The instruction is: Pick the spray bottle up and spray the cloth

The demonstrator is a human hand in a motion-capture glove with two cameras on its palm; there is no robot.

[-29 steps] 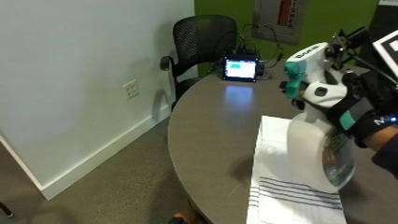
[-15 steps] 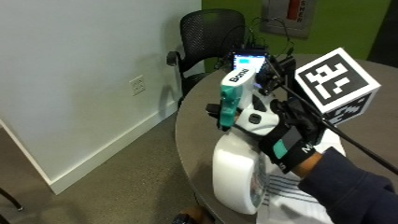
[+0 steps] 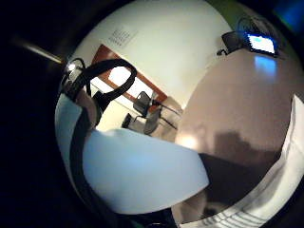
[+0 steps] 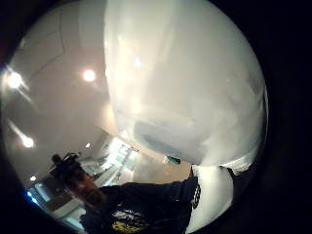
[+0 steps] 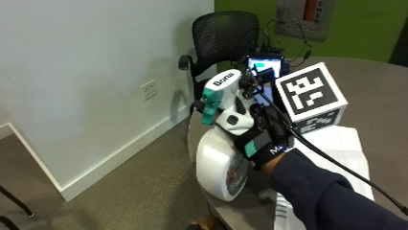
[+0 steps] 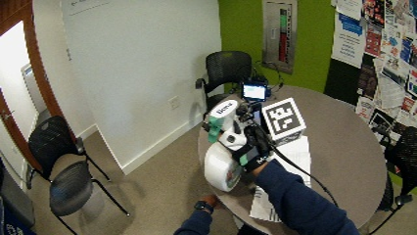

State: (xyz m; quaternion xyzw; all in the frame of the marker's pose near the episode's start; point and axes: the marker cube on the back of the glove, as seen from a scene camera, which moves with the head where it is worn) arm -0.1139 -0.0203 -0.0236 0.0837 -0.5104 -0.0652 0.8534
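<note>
at table edge, gloved right hand grips spray bottle upright.

Glossy white plastic spray bottle, matt cloth, smooth table.

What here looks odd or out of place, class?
The spray bottle, gripped by the gloved right hand, hangs at the table edge with its nozzle facing the wall, away from the cloth behind it.
</note>
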